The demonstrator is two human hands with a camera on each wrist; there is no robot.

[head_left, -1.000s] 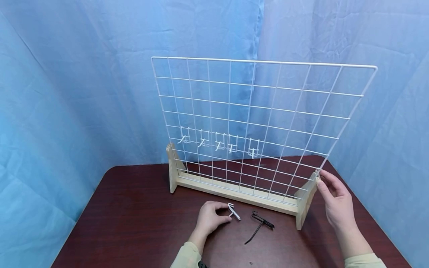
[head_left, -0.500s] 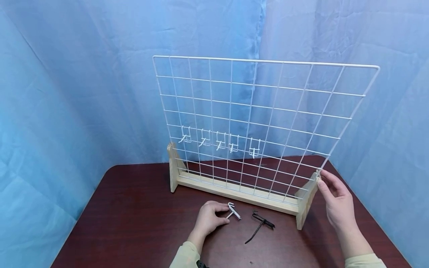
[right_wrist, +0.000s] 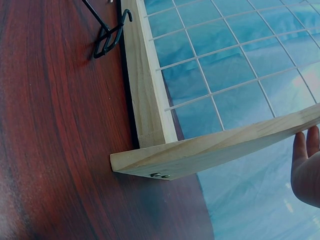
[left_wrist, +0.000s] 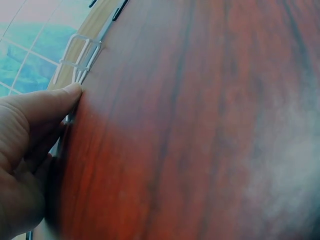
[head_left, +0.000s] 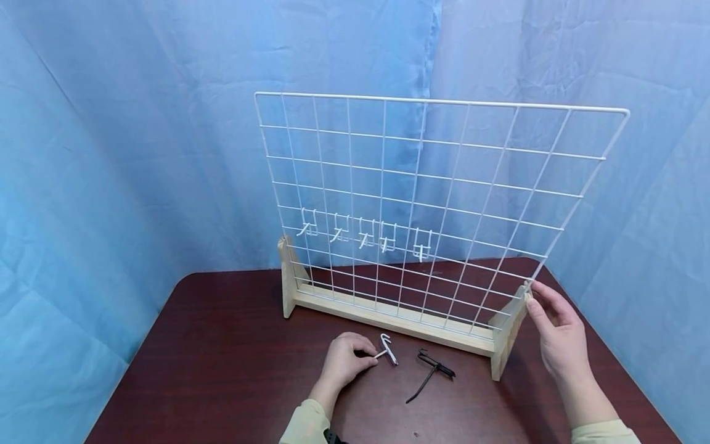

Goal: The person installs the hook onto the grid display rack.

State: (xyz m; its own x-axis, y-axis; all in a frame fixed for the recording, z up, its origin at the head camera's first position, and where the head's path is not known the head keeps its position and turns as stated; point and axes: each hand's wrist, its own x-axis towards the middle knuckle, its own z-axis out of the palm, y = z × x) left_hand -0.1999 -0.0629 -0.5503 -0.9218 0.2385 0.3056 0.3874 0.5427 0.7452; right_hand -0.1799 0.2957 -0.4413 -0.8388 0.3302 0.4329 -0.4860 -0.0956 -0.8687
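In the head view my left hand (head_left: pixel 345 365) pinches the stem of a white wire hook (head_left: pixel 389 350) between thumb and fingertips, low over the table in front of the rack. The left wrist view shows the hook's wire frame (left_wrist: pixel 80 52) sticking out beyond the thumb. My right hand (head_left: pixel 561 333) grips the top of the rack's right wooden upright (head_left: pixel 507 330), where the white wire grid (head_left: pixel 471 180) meets it. A black wire hook (head_left: pixel 436 368) lies on the table to the right of the white one. Several white hooks (head_left: pixel 386 237) hang in a row on the grid.
The grid stands in a wooden base (head_left: pixel 388 319) with a left upright (head_left: pixel 287 277). Under it is a dark red wood table (head_left: pixel 222 370). Blue curtains (head_left: pixel 166 123) close off the back and sides.
My left fingers have shifted slightly back along the white hook's stem, and the hook has turned a little. The right hand keeps its place on the upright.
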